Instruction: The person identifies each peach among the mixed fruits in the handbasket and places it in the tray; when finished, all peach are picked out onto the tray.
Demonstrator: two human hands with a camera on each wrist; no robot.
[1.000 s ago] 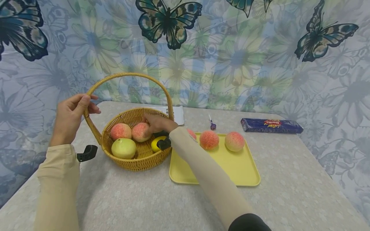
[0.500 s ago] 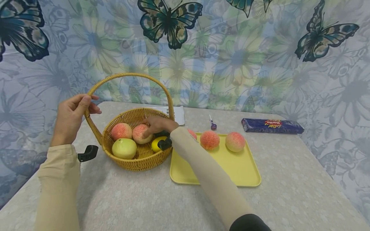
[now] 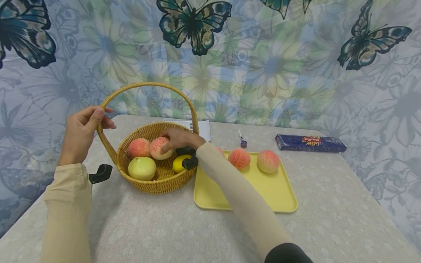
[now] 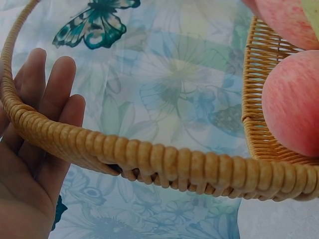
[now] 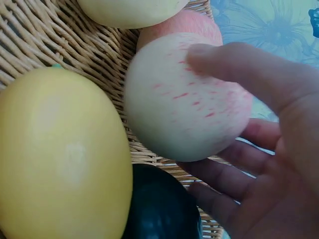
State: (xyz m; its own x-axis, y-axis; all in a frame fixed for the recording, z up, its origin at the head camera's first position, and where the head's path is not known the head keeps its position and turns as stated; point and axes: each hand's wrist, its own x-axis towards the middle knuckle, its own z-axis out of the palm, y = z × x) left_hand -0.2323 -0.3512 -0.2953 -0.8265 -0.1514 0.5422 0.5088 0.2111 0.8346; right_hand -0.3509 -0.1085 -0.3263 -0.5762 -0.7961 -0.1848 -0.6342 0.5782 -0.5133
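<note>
A wicker basket (image 3: pixel 158 188) with a tall hoop handle (image 3: pixel 148 84) stands at left. My left hand (image 3: pixel 80 133) holds the handle's left side, thumb in front and fingers behind it. Inside the basket, my right hand (image 3: pixel 181 139) grips a pink and cream peach (image 3: pixel 159 148) between thumb and fingers; the right wrist view shows the peach (image 5: pixel 184 104) held just off the wicker. Another peach (image 3: pixel 139 147) lies beside it, behind a pale green round fruit (image 3: pixel 142 168). A yellow lemon (image 3: pixel 179 164) and a dark glossy round thing (image 5: pixel 162 204) lie by my right hand.
Right of the basket is a yellow tray (image 3: pixel 260 195) with peaches (image 3: pixel 239 159) along its back, one partly hidden by my sleeve. Behind stand a lollipop (image 3: pixel 243 143), a blue Barilla box (image 3: pixel 310 143) and a white packet (image 3: pixel 204 130). A patterned cloth rises behind the table.
My right hand has raised the peach slightly, and its fingers have closed further round it. My left hand stays on the handle.
</note>
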